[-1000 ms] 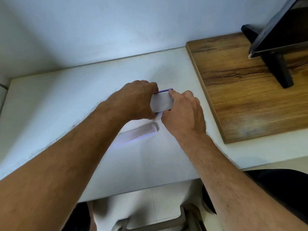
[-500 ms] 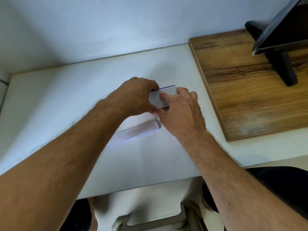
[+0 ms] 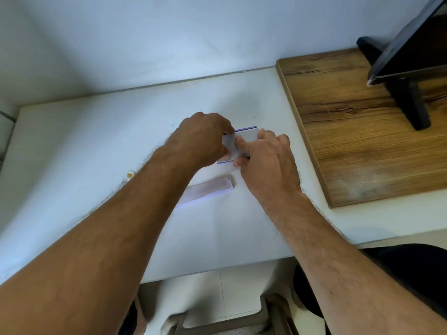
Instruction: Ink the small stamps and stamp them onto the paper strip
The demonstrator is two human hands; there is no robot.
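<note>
Two bare hands met over a small grey case with purple-edged rims on a white worktop. The left hand gripped the case's left end, fingers curled around it. The right hand held the right end, its forefinger laid across the grey top and its thumb at the near edge. A purple line showed along the case's far edge and another along its near edge; whether the case stood ajar could not be told. Nearer the person, just beside the right wrist, a pale paper strip lay flat on the worktop, partly hidden under the left forearm, free of both hands. A small yellowish object sat on the worktop left of the left forearm, too small to identify. To the right, a wooden board rested on the worktop, carrying a dark stand and a tilted screen.
</note>
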